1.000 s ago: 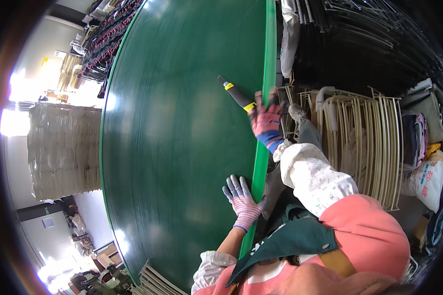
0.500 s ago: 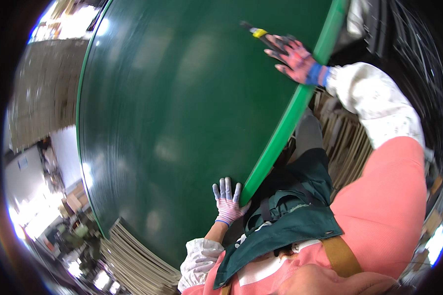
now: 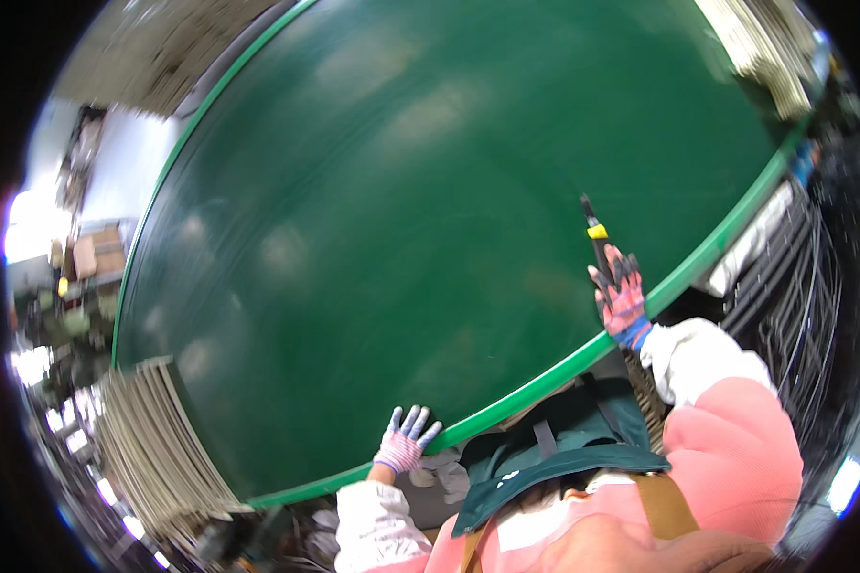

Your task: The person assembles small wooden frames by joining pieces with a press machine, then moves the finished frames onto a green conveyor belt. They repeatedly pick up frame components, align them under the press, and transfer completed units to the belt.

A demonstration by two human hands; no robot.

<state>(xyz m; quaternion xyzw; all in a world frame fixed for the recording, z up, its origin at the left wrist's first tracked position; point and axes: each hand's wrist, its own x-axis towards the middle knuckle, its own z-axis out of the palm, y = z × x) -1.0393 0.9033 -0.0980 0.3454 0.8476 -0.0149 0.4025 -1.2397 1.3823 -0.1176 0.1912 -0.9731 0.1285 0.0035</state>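
Note:
A wide dark green tabletop with a lighter green rim spreads out before me. My left hand, in a striped pink and white glove with grey fingers, lies at the near rim, fingers stretched out and holding nothing. Farther right, my right hand, in a pink and black glove with a blue cuff, is just over the rim. It holds a slim black tool with a yellow band; the tool's dark tip points away from me. Its exact kind is too small to tell.
A stack of pale flat sheets stands at the table's left end, and another pale stack at the far right. Dark rods or tubes lie beyond the right rim. Cartons show in the left background.
My view has swung, so the table's near rim now runs more across and the far right stack shows. My right hand appears lower, still with the tool; my left stays on the rim.

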